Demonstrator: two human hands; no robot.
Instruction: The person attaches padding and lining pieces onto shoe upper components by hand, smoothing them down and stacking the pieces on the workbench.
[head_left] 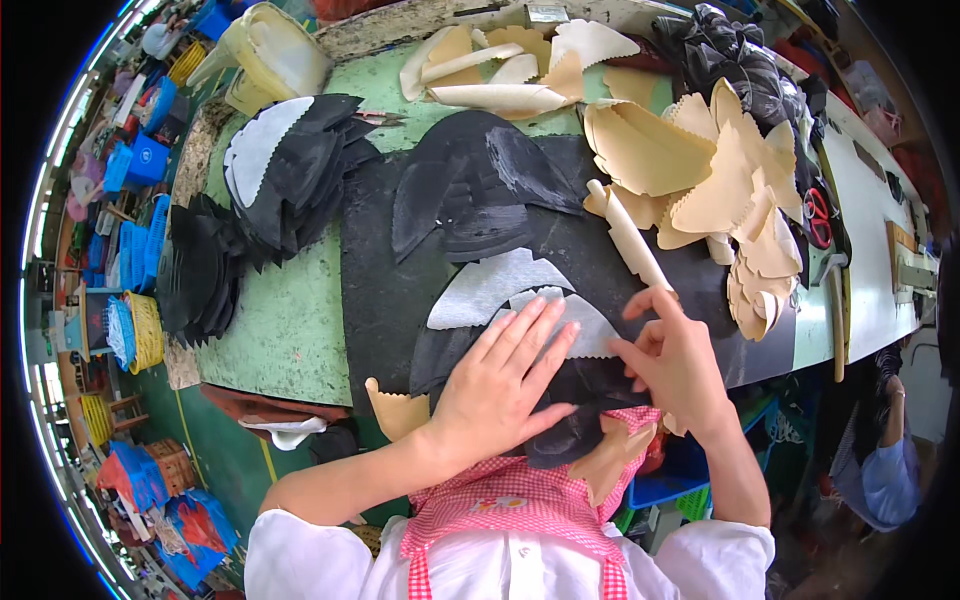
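My left hand (512, 375) lies flat with spread fingers on a grey zigzag-edged lining piece (592, 330), pressing it against dark curved pieces at the table's near edge. My right hand (675, 362) is at that lining's right corner; its fingers are bent and apart, and I see nothing gripped in them. Just beyond my left fingers lies another grey curved piece (495, 290). Farther off, black curved pieces (480, 185) overlap on the black mat (375, 290). A black piece (565, 430) hangs over the near edge below my hands, partly covered by my left thumb.
Stacks of black pieces (300, 170) stand at the left, near a yellowish container (275, 60). Tan zigzag-edged pieces (650, 150) are heaped at the right, with a rolled tan piece (632, 240) close to my right hand. Red-handled scissors (818, 218) and a hammer (836, 310) lie farther right.
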